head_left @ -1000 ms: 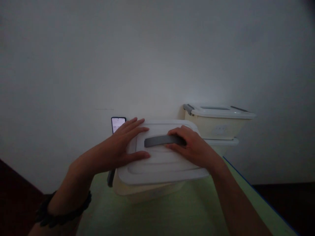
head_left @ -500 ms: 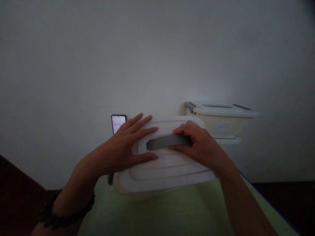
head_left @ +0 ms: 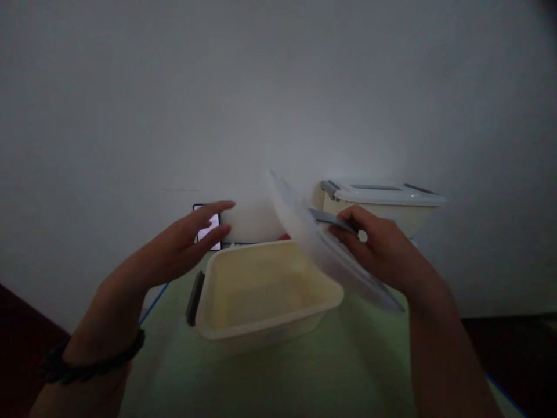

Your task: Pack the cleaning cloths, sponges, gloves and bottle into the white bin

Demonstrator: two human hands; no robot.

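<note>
The storage lid [head_left: 300, 229] is off the open storage box [head_left: 270, 327], which leaves the box interior exposed from above. We hold the lid by its grey carry handle [head_left: 324, 217], with the fingers and thumb of our right hand [head_left: 385, 249] closed around it. The lid is steeply tilted, above and beside the right end of the box; whether its lower edge touches anything, we cannot tell.

Our left hand [head_left: 180, 244] is free, with thumb and fingers parted. It is above the left rear of the box, partly in front of the phone [head_left: 215, 222]. The box sits upright on the green tabletop [head_left: 261, 386], with a dark side latch [head_left: 195, 299] hanging at its left end. A lidded storage box [head_left: 378, 212] stands to the right rear, near the wall [head_left: 278, 87].
</note>
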